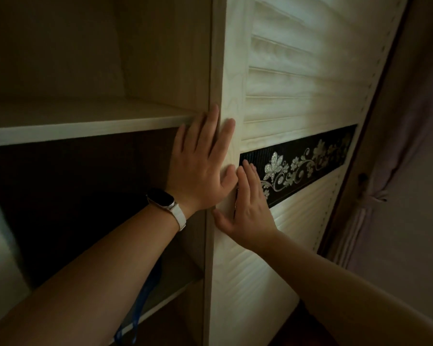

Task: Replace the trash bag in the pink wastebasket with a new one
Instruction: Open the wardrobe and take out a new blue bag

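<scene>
Wastebasket and bag are outside our view. At left we see open shelves (pixel 85 126). Our left hand (pixel 200 166), fingers straight, presses flat on the edge of the door (pixel 298 101), and our right hand (pixel 248 213) lies flat just beside it. Neither grips anything; we are probably sliding the door to seek a new bag.

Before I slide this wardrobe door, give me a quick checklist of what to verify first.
1. Left hand flat on the door, holding nothing: ok.
2. Right hand flat on the door's frame, holding nothing: ok.
3. Left fingers clear of the door's edge: not ok, they lie across it.
4. Blue strap in the lower compartment clear of the door's path: cannot tell.
5. New trash bag visible on the shelves: cannot tell, the lower compartment is dark.
</scene>
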Demonstrator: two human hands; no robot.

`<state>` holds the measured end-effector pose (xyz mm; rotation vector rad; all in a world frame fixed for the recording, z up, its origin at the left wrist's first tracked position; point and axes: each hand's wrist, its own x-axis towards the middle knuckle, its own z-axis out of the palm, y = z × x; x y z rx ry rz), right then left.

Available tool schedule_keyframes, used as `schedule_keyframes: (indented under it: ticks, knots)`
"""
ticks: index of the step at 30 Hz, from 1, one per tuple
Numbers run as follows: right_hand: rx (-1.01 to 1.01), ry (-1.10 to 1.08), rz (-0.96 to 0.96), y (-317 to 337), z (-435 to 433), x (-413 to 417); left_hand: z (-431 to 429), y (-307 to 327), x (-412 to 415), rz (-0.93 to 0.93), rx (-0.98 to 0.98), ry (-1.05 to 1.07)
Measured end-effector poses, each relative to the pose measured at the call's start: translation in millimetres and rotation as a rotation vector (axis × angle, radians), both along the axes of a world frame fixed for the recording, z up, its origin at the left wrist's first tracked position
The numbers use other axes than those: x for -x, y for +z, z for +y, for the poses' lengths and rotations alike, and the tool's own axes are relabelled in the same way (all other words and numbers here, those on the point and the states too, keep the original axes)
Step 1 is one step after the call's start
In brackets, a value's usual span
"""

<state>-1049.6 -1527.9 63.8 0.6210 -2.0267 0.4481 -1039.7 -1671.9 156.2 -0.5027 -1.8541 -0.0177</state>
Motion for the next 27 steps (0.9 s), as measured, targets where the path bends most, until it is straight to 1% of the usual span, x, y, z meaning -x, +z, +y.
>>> schedule_keyframes:
  ticks: [5,9,14,17,19,21,22,25,27]
  knots:
    - [-0.073,-0.042,-0.053,4.6,10.9,-2.5,7.5,-2.3,9.3,-0.007,-0.017,-0.068]
    - [-0.034,-0.063,-0.079,3.5,4.7,-1.6,4.6,-1.1,7.9,-0.018,-0.003,-0.062]
    - [-0.055,-0.060,-0.078,5.0,7.4,-6.1,5.2,0.0,0.3,-0.090,-0.006,-0.049]
    - [-0.009,-0.062,-0.090,6.9,7.6,-13.6,-2.7,1.0,-10.2,-0.127,0.026,-0.051]
    - [0.019,-0.021,-0.012,7.5,4.8,-19.8,-12.4,-1.5,-19.1,-0.150,0.043,-0.053]
    - [-0.033,0.024,0.150,3.9,1.1,-26.0,-24.7,-8.2,-27.8,-0.188,0.045,-0.051]
    - [-0.068,0.071,0.197,0.4,-3.4,-28.9,-32.0,-13.2,-33.0,-0.211,0.052,-0.026]
    - [-0.141,0.223,0.204,-8.7,-19.1,-41.5,-53.5,-31.0,-47.2,-0.297,0.038,0.070]
    - [-0.168,0.299,0.176,-15.7,-27.6,-49.5,-65.6,-49.3,-56.4,-0.404,-0.013,0.109]
